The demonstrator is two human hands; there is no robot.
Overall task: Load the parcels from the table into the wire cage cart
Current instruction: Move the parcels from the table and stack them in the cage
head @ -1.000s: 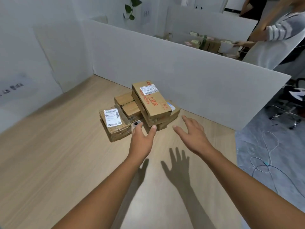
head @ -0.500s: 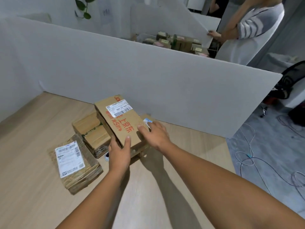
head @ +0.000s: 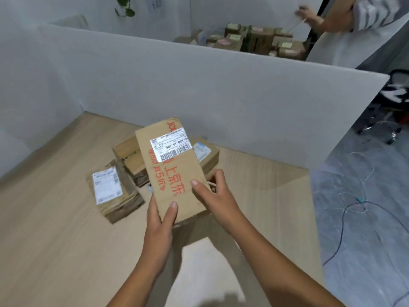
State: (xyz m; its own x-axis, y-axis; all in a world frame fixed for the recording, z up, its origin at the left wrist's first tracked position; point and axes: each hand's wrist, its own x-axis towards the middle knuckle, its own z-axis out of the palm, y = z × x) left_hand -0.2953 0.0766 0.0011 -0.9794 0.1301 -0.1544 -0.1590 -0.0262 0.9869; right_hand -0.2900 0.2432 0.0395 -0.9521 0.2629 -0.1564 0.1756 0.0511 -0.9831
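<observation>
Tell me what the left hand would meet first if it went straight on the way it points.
Beyond the long brown cardboard parcel with red print that it grips, the left hand points toward the stack of small brown cardboard parcels; if it clears them, the white partition board. Depth is unclear.

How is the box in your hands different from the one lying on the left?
The held box is tilted up off the table, gripped by the left hand and right hand; the left box lies flat on it, untouched. The held box has big red printing; the left box shows none. The held box looks smooth; the left box looks crumpled. Both are brown cardboard with white labels.
</observation>
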